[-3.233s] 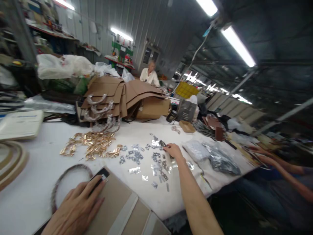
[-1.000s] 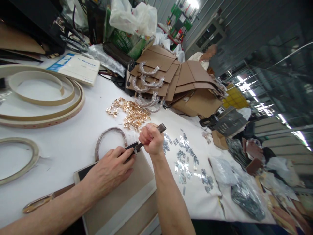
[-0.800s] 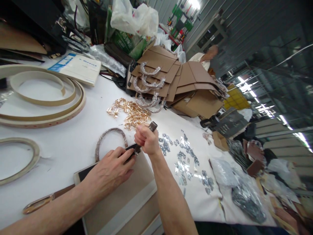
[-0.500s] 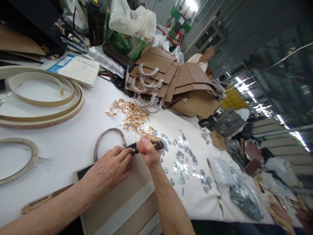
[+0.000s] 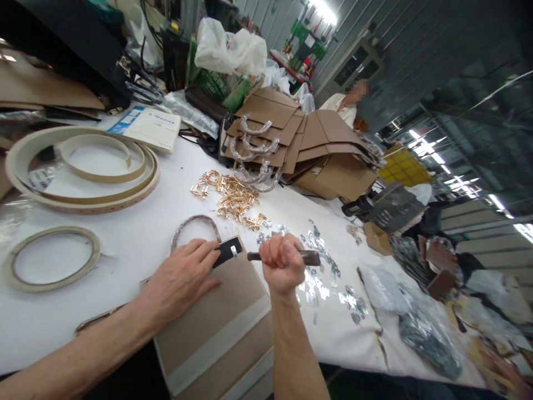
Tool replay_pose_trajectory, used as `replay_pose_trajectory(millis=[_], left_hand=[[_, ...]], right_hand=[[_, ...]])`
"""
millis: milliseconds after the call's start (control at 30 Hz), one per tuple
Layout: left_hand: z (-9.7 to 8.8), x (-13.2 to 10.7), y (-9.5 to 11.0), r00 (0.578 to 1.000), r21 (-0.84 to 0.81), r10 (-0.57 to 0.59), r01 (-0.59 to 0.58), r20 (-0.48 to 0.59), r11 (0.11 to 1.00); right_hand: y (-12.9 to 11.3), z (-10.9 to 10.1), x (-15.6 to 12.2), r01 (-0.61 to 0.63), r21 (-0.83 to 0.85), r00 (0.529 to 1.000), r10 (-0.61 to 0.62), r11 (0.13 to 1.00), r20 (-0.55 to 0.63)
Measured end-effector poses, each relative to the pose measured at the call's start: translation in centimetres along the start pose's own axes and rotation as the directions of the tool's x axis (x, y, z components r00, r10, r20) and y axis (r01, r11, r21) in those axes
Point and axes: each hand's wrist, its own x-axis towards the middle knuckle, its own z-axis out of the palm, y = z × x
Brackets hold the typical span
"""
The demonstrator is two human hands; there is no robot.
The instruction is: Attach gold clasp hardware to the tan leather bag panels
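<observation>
A beige-brown bag panel (image 5: 216, 328) with a lighter band lies before me, its upper edge lined with a black strip (image 5: 227, 253). On that strip sits a small silver metal plate (image 5: 234, 251). My left hand (image 5: 189, 272) rests flat across the upper edge, fingers stretched towards the strip. Just above its fingers arches a wrapped, curved handle (image 5: 195, 219). My right hand (image 5: 283, 261) is closed around a short, dark, rod-shaped tool (image 5: 310, 258), held level and apart from the panel. The tool's exact kind is unclear.
Gold-coloured fittings (image 5: 237, 200) and silver plates (image 5: 316, 244) lie scattered beyond my hands. Rolls of edging strip (image 5: 83, 208) and a tape ring (image 5: 16, 272) are left. Stacked brown panels with handles (image 5: 283, 128) stand behind. Plastic bags (image 5: 383, 291) lie right; a person (image 5: 343, 105) is farther back.
My right hand has pulled the tool away from the black strip, up and to the right, uncovering the small plate. The left hand keeps its place on the panel; the view has shifted slightly.
</observation>
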Motion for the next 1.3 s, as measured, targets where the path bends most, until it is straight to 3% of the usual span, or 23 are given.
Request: replay_pose_trajectory(millis=[133, 400, 967, 1300], left_hand=[[-1.0, -2.7, -0.5, 0.99, 0.025, -0.08, 0.083, -0.118, 0.996], [-0.4, -3.8, 0.1, 0.978, 0.068, -0.049, 0.064, -0.204, 0.996], [-0.4, -3.4, -0.8, 0.954, -0.085, -0.2, 0.185, -0.223, 0.979], [-0.2, -4.1, -0.7, 0.945, -0.126, -0.238, 0.214, -0.225, 0.969]], right_hand=[[-2.0, 1.5, -1.4, -0.025, -0.04, 0.999, 0.024, 0.999, -0.024], [3.3, 4.3, -4.5, -0.066, 0.025, 0.997, 0.068, 0.997, -0.046], [4.5, 6.2, -2.9, -0.154, 0.005, 0.988, 0.154, 0.988, -0.029], [5.0, 6.9, -2.7, -0.124, 0.019, 0.99, 0.125, 0.992, -0.062]])
